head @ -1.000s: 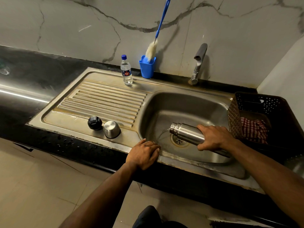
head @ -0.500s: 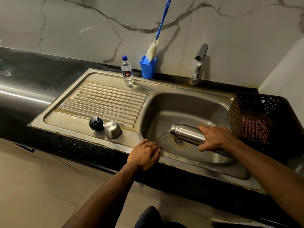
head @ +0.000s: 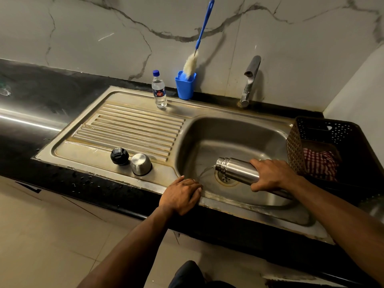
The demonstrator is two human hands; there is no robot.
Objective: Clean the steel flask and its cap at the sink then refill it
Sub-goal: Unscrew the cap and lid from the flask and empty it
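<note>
Little changed: right hand [head: 274, 175] still grips tipped flask [head: 236, 171]; left hand [head: 181, 196] lies flat.

Dark basket [head: 295, 146] holds checked cloth [head: 320, 163] beside the basin.

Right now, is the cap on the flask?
No, the flask has an open mouth, and the black cap sits on the drainboard.

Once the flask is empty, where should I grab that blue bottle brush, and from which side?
Take the bottle brush by its bare blue handle, well above the bristles, coming from the front. It stands bristles-down in the blue cup and leans on the wall, so probably only the front is open. Lift upward.
</note>
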